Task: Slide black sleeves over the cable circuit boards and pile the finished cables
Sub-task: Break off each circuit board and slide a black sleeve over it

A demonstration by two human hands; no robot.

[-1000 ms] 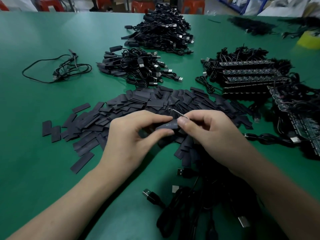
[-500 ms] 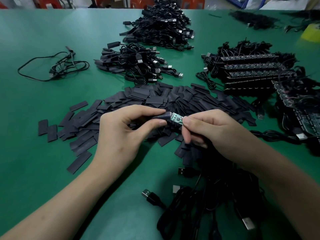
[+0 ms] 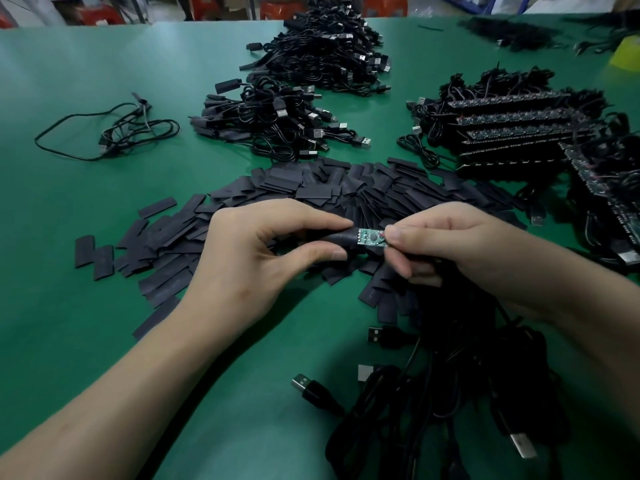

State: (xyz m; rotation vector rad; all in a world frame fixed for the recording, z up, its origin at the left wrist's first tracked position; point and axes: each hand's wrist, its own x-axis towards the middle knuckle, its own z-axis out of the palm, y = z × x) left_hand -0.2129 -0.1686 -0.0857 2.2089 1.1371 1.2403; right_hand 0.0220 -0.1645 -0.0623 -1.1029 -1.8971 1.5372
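Observation:
My left hand (image 3: pixel 266 258) pinches a black sleeve (image 3: pixel 337 237) between thumb and forefinger. My right hand (image 3: pixel 450 244) pinches the right end of a small green circuit board (image 3: pixel 370 237), whose left end sits inside the sleeve's mouth. The board's cable runs down under my right hand into a tangle of black USB cables (image 3: pixel 450 393). Both hands hover above a wide heap of loose flat black sleeves (image 3: pixel 311 192) on the green table (image 3: pixel 86 237).
Two piles of sleeved cables lie beyond, one near (image 3: pixel 277 123) and one far (image 3: pixel 329 53). Rows of cables with bare boards (image 3: pixel 512 126) fill the right side. A lone loose cable (image 3: pixel 114 133) lies at the left. A yellow object (image 3: pixel 627 53) sits far right.
The green board, edge-on and mostly hidden a second ago, now shows face-up between my fingers with the sleeve over its left end. Both hands stayed in the same spot.

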